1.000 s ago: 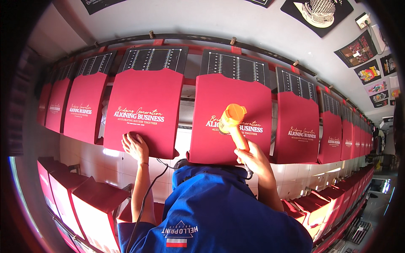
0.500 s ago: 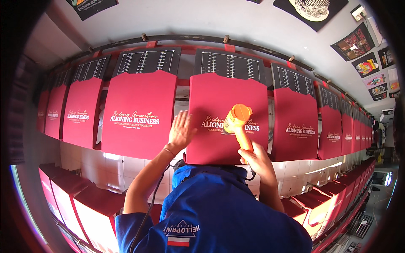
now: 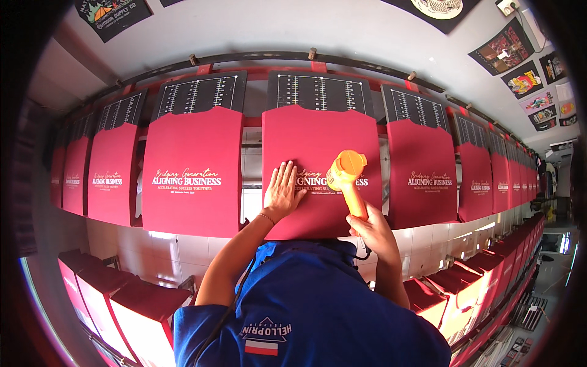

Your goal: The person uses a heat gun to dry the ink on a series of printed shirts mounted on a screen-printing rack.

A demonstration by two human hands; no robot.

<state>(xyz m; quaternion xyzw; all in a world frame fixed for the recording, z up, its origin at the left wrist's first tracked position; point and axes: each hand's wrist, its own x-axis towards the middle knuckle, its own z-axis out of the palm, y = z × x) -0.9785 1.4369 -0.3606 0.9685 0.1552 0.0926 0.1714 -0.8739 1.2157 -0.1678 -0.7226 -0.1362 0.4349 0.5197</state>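
A red shirt panel (image 3: 318, 137) with white and gold print is spread over a black board (image 3: 306, 92) in front of me. My left hand (image 3: 282, 189) lies flat on the panel's left part, fingers outstretched and partly over the lettering. In my right hand (image 3: 373, 229) is the handle of a yellow-orange hair dryer (image 3: 350, 168), its head just above the right half of the print. The dryer's head hides some letters. A dark cord hangs below the handle.
Matching red panels on boards stand to the left (image 3: 192, 147) and right (image 3: 422, 153) in one long row. A dark rail (image 3: 257, 57) runs behind them. Behind me, more red panels (image 3: 147, 300) form another row. Printed sheets (image 3: 501, 52) hang on the wall.
My left hand has moved right, from the panel's left edge onto its print. The dryer stays over the lettering, slightly farther right on the panel. The view has shifted a little.
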